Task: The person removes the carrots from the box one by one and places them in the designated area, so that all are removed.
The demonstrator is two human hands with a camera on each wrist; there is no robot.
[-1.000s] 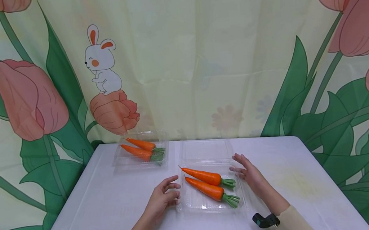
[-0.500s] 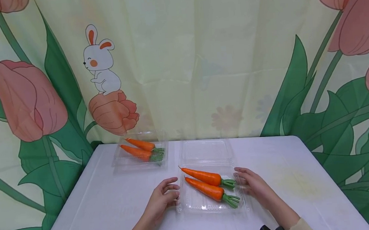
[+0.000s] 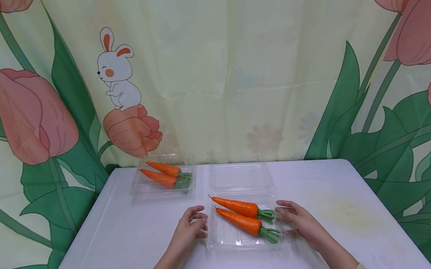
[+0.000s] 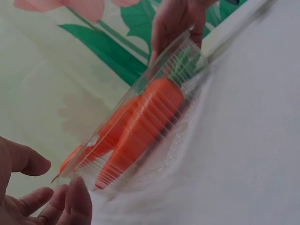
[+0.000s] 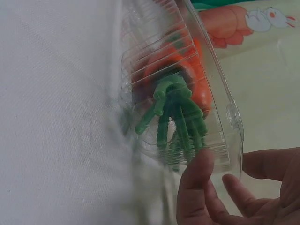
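Two orange carrots (image 3: 241, 220) with green stems lie side by side, slanted, in the base of a clear plastic clamshell box (image 3: 231, 241). Its lid (image 3: 239, 177) is folded back flat on the far side. At the box's left side is my left hand (image 3: 192, 227), fingers loosely bent, fingertips close to the rim in the left wrist view. My right hand (image 3: 298, 221) is at the opposite side, beside the carrot stems. In the right wrist view its fingers (image 5: 199, 178) overlap the box's corner, thumb and fingers spread apart around the rim.
A second clear clamshell box (image 3: 137, 187) stands at the table's back left, with two more carrots (image 3: 162, 176) inside. Behind the white table (image 3: 114, 244) hangs a curtain (image 3: 195, 68) printed with tulips and a rabbit.
My right hand has come down and nearer along the box's right side, from its back corner to beside the stems. The left hand has barely moved; box and carrots stay put.
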